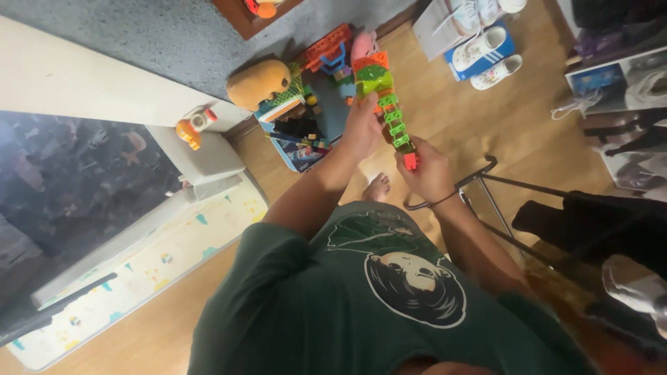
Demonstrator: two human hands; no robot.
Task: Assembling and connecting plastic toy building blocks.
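Green T-shirt fills the foreground as we stand over a wooden floor. Our left hand closes around the middle of a tall toy brick tower stretching toward twelve o'clock; our right hand pinches its red base. Light and rigid, yet likely to snap at the joints, so we support both ends. A toy box sits at eleven o'clock.
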